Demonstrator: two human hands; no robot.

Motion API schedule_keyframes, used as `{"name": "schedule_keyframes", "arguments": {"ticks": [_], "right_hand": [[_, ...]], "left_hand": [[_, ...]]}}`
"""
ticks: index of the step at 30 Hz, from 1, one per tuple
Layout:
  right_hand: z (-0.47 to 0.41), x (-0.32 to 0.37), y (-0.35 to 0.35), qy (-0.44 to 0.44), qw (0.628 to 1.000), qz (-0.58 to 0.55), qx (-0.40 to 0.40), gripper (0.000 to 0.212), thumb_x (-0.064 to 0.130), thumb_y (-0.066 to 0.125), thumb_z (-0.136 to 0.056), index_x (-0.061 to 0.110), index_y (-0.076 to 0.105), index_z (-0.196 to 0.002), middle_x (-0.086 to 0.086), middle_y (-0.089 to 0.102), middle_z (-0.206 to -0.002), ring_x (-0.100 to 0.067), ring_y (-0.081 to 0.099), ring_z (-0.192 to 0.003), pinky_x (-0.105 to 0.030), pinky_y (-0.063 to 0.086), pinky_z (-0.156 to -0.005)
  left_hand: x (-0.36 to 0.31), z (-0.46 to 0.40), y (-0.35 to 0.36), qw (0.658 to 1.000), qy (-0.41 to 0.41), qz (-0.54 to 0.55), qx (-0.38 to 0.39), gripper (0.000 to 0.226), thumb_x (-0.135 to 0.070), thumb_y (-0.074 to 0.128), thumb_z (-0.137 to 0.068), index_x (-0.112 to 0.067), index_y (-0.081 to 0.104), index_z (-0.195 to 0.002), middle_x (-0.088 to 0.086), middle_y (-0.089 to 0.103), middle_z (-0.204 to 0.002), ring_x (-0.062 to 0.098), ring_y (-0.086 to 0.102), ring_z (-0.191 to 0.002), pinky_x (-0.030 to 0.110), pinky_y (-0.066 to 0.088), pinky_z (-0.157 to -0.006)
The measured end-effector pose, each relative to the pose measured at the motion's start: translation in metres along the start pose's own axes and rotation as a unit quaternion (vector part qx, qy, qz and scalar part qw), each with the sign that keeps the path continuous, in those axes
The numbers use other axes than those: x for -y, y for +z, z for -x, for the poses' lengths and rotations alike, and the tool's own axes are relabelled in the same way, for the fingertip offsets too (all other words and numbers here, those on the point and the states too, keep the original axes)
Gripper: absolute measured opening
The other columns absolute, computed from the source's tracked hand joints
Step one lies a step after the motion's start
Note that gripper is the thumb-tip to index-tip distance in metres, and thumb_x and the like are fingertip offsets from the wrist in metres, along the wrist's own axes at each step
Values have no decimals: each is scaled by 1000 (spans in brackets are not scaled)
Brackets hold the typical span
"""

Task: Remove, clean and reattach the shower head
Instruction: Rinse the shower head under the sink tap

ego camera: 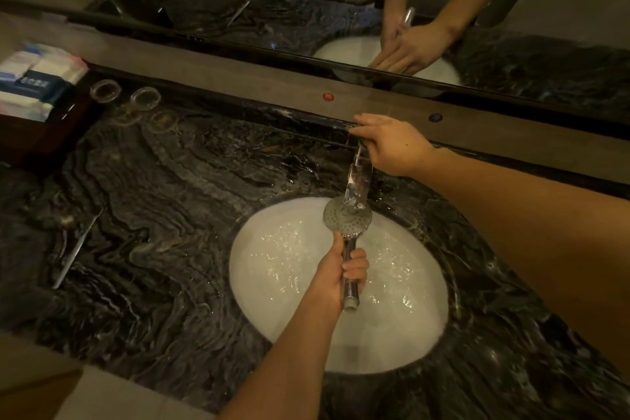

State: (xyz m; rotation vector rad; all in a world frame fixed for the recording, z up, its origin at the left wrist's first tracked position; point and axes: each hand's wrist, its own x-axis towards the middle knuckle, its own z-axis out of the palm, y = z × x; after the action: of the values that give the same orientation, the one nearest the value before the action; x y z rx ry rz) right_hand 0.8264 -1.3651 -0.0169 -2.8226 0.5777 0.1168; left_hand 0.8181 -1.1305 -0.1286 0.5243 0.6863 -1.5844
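Observation:
A chrome hand shower head is held over the white oval basin, its round nozzle face up and just under the spout of the chrome tap. My left hand grips its handle, whose open end points toward me. My right hand rests on the top of the tap at the back ledge, fingers around the lever. Whether water flows from the spout I cannot tell.
Dark veined marble counter surrounds the basin. Two upturned glasses and a tray of wrapped toiletries stand at the back left. A thin metal rod lies at left. A mirror runs along the back.

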Motion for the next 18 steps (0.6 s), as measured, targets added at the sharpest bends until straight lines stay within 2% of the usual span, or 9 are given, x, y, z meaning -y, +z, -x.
{"name": "schedule_keyframes", "arguments": {"ticks": [8,13,18], "right_hand": [[0,-1,1,-6,1000,-4,-7,46,20,45,-99,26,50,-145,1,36,-159,-20,27,-148,-51,33,-115],[0,-2,2,-14,999,-6,-29,45,19,45,-99,25,53,-143,0,38,-158,-20,30,-148,-39,29,-118],[4,-5,11,-29,998,-11,-52,45,18,47,-98,23,53,-143,-1,37,-158,-20,28,-148,-41,31,-118]], "left_hand": [[-3,-6,0,1000,-4,-8,4,53,-60,49,-94,-11,43,-76,1,43,-44,8,39,-27,17,32,-26],[-4,-7,-1,1000,-14,-3,19,56,-61,54,-90,-9,47,-70,0,41,-45,8,38,-27,18,30,-26],[-8,-10,-1,1000,-2,9,25,50,-55,59,-87,-8,47,-75,1,42,-50,9,38,-28,19,31,-26]]}}
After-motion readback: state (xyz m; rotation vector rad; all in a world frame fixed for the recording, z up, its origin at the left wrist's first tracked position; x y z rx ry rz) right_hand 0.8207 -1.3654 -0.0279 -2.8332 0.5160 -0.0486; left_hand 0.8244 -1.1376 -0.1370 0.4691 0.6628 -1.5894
